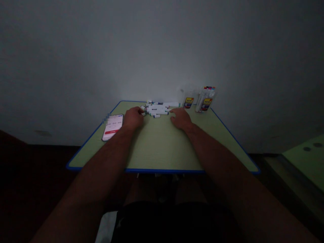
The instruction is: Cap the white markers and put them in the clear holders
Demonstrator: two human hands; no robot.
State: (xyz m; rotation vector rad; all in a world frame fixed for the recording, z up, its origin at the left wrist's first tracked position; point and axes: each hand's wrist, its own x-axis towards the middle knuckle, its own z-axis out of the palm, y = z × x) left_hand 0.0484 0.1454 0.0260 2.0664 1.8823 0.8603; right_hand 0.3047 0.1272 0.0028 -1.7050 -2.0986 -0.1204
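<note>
Several white markers (157,110) with coloured ends lie in a loose pile near the back edge of the table. At the pile's left end is my left hand (134,118), its fingers curled round the white end of a marker (143,114); the grip is partly hidden in the dim light. On the other side, my right hand (181,118) has its index finger reaching the right ends of the markers. Its thumb is apart from that finger, and nothing shows between them. One short marker piece (157,116) lies at the front of the pile.
A clear pouch (188,102) and a second pouch full of markers (206,101) stand at the back right, by the wall. A lit phone (112,127) lies on the left of the blue-edged table (162,148), beside my left forearm.
</note>
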